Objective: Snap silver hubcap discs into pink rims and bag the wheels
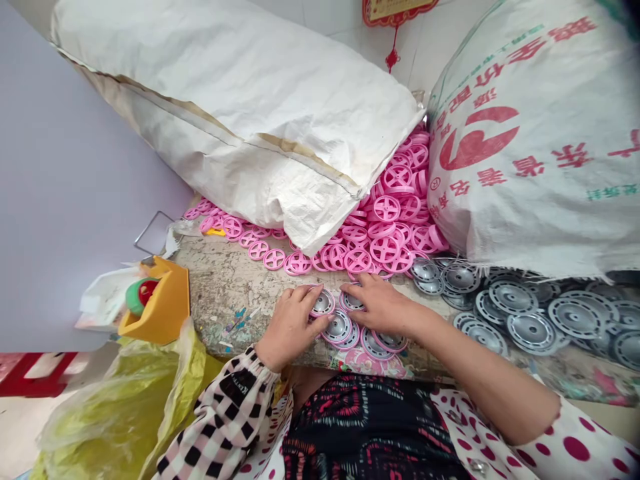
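On the worn, paint-spotted tabletop [215, 287], the left hand [295, 323] grasps one round grey plastic disc rimmed in pink [323, 303] and the right hand [383, 305] a second such disc [353, 302], apparently seating disc in rim, which next calls for level, even finger pressure.

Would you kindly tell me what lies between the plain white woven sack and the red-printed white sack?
Pink plastic spoked wheels, heaped between the plain sack and the printed sack, in the head view.

A yellow tape dispenser [173, 303] stands beside a crumpled yellow plastic bag [125, 407], near the lilac panel [65, 180].
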`<state>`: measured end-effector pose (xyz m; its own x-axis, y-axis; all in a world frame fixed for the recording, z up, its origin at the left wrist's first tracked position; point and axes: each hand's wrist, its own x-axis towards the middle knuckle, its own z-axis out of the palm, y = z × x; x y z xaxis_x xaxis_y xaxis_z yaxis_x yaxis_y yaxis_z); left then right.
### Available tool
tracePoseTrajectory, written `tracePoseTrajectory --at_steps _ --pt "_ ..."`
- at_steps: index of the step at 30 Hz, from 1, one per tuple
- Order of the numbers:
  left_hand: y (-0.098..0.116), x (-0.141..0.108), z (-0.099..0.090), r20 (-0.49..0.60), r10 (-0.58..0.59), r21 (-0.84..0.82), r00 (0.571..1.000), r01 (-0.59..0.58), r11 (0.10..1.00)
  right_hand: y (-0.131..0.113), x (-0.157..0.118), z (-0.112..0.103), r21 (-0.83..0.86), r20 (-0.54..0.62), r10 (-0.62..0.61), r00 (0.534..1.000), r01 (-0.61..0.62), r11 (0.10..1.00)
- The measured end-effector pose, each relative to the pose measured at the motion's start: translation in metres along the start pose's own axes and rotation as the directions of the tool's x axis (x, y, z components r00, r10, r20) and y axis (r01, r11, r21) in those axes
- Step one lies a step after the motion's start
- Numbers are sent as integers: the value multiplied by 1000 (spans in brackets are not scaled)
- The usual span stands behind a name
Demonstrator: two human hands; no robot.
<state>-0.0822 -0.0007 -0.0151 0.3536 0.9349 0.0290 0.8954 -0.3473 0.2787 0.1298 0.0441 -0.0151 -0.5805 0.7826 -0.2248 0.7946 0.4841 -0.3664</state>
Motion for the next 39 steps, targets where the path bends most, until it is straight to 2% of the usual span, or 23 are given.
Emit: tracePoseTrajectory --at_steps 7,12,16,20,23,26,28,31,34,39 --pt "-4 -2 1 23 40 -9 999 -40 999 -4 4 -6 -91 64 -7 998 13 996" --pt "-7 -1 -2 63 55 18 996 -56 998 -6 8 -6 -104 52 3 999 3 995" --pt "-9 1 1 60 88 42 994 -91 995 8 -3 -9 63 -36 14 999 -12 998" --pt "-14 2 8 -9 127 -22 992 -127 992 20 -37 -7 288 -117 35 992 0 958" --pt "-20 2 11 -133 76 -156 988 -96 983 18 -62 4 329 -95 90 991 -54 943" --pt "-27 4 10 -225 -57 -315 973 -18 949 11 -76 20 251 -94 136 986 -108 962" --pt "-33 6 9 -244 -129 -363 961 33 931 8 -77 27 182 -113 143 983 -121 976" --pt "-40 9 9 -220 -145 -295 965 75 953 8 -73 32 82 -127 143 982 -133 988" --pt "-44 11 11 -139 -111 -193 984 83 978 11 -69 31 37 -94 146 985 -143 989" --pt "-43 13 12 -22 -104 -216 994 97 972 11 -69 29 33 -72 161 984 -159 987"
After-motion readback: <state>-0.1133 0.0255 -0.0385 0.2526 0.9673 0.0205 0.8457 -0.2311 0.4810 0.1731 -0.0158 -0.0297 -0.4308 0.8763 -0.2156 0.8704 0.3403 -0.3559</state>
